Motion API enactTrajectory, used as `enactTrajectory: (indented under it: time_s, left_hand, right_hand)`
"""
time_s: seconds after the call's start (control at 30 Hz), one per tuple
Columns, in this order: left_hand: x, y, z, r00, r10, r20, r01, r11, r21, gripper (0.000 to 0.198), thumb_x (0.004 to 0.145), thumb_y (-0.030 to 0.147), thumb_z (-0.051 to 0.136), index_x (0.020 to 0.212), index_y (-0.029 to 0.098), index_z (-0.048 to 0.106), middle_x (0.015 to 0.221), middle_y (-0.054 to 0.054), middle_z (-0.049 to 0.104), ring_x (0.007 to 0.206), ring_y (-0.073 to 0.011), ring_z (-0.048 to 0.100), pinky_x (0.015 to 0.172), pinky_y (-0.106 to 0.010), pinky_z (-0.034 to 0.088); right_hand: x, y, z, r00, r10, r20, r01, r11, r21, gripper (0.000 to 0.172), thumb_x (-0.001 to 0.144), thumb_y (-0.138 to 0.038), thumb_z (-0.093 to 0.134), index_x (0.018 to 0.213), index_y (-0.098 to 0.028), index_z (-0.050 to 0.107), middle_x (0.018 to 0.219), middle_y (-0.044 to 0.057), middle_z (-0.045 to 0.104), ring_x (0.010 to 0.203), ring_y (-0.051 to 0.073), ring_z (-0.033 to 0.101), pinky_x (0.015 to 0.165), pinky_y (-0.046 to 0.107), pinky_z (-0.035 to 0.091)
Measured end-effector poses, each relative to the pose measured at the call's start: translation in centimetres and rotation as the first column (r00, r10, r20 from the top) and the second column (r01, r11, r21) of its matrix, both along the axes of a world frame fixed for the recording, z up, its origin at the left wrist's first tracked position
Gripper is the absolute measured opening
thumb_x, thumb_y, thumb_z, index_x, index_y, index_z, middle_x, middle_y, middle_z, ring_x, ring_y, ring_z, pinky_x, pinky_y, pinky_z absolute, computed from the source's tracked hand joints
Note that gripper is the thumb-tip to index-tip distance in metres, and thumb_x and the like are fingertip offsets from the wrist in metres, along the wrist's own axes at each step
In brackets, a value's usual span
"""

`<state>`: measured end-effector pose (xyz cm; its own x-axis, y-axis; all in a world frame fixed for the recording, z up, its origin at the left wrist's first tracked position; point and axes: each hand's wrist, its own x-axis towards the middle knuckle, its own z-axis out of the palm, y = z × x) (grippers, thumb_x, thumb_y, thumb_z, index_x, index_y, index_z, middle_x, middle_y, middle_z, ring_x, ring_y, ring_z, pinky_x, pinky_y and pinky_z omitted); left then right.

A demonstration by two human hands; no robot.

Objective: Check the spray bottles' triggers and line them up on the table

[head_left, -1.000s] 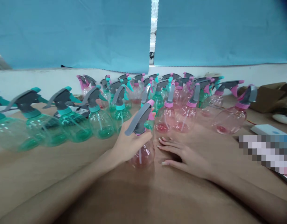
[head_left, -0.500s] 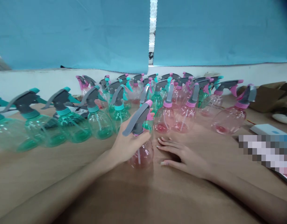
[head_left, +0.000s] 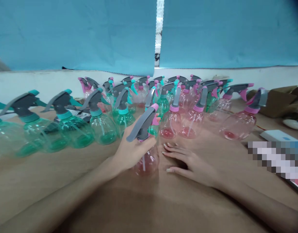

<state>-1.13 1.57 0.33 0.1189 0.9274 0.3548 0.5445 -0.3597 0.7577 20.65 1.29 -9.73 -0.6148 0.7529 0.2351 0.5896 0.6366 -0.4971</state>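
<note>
My left hand point(head_left: 134, 147) is wrapped round the neck of a clear pink spray bottle point(head_left: 149, 163) with a grey and pink trigger head. The bottle stands upright on the table. To its right, my right hand point(head_left: 191, 160) rests palm down on the tabletop, fingers spread and holding nothing. Just beyond the hands stand pink bottles point(head_left: 169, 126), and a row of green spray bottles point(head_left: 104, 129) runs off to the left.
Several more pink and green bottles point(head_left: 140, 95) crowd the back of the table point(head_left: 110, 200). At the right are a brown cardboard box point(head_left: 280, 100), a small white box point(head_left: 277, 135) and a blurred-out flat item. Blue cloth point(head_left: 73, 35) hangs behind.
</note>
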Motion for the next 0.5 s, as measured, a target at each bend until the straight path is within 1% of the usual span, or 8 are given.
enactTrajectory:
  time_s: [0.13, 0.3, 0.37, 0.43, 0.5]
  left_hand:
    - [-0.25, 0.15, -0.28, 0.998, -0.037, -0.050, 0.037, 0.999, 0.014, 0.021, 0.069, 0.022, 0.051, 0.088, 0.024, 0.059, 0.071, 0.003, 0.061, 0.066, -0.0165, 0.055, 0.060, -0.028, 0.043]
    - [-0.30, 0.15, -0.15, 0.998, -0.060, -0.030, 0.061, 0.998, 0.024, 0.041, 0.070, 0.021, 0.050, 0.110, 0.025, 0.057, 0.071, 0.002, 0.060, 0.063, -0.0168, 0.053, 0.060, -0.029, 0.044]
    - [-0.26, 0.07, 0.07, 0.997, -0.068, -0.031, 0.069, 0.997, 0.023, 0.042, 0.070, 0.022, 0.049, 0.110, 0.025, 0.057, 0.069, 0.003, 0.059, 0.062, -0.0166, 0.053, 0.059, -0.029, 0.044]
    - [-0.25, -0.04, 0.28, 0.997, -0.069, -0.033, 0.069, 0.997, 0.015, 0.039, 0.069, 0.022, 0.049, 0.107, 0.026, 0.059, 0.066, 0.004, 0.058, 0.060, -0.0165, 0.052, 0.057, -0.028, 0.043]
    - [-0.27, -0.16, 0.46, 0.999, -0.045, -0.021, 0.045, 0.999, 0.003, 0.034, 0.068, 0.021, 0.051, 0.100, 0.026, 0.061, 0.064, 0.004, 0.058, 0.058, -0.0162, 0.052, 0.056, -0.027, 0.043]
  right_hand:
    - [-0.01, -0.03, 0.06, 1.000, 0.000, 0.005, 0.000, 1.000, 0.000, 0.056, 0.086, -0.051, 0.054, 0.136, -0.029, 0.042, 0.144, 0.003, 0.040, 0.133, 0.025, 0.035, 0.109, 0.049, 0.030]
    - [-0.13, -0.10, 0.32, 1.000, 0.003, 0.020, -0.002, 1.000, -0.014, 0.056, 0.086, -0.052, 0.052, 0.136, -0.028, 0.042, 0.144, 0.002, 0.039, 0.134, 0.025, 0.033, 0.110, 0.048, 0.028]
    - [-0.13, -0.12, 0.37, 1.000, 0.001, 0.018, -0.001, 1.000, -0.017, 0.057, 0.087, -0.052, 0.052, 0.137, -0.028, 0.042, 0.145, 0.003, 0.038, 0.134, 0.025, 0.032, 0.110, 0.049, 0.028]
    - [-0.12, -0.12, 0.37, 1.000, 0.002, 0.018, -0.001, 1.000, -0.017, 0.057, 0.086, -0.052, 0.053, 0.137, -0.029, 0.041, 0.145, 0.003, 0.038, 0.134, 0.025, 0.033, 0.110, 0.049, 0.029]
    - [-0.09, -0.13, 0.36, 1.000, 0.001, 0.023, 0.000, 1.000, -0.016, 0.057, 0.086, -0.052, 0.052, 0.137, -0.029, 0.041, 0.144, 0.003, 0.039, 0.134, 0.025, 0.033, 0.110, 0.049, 0.029]
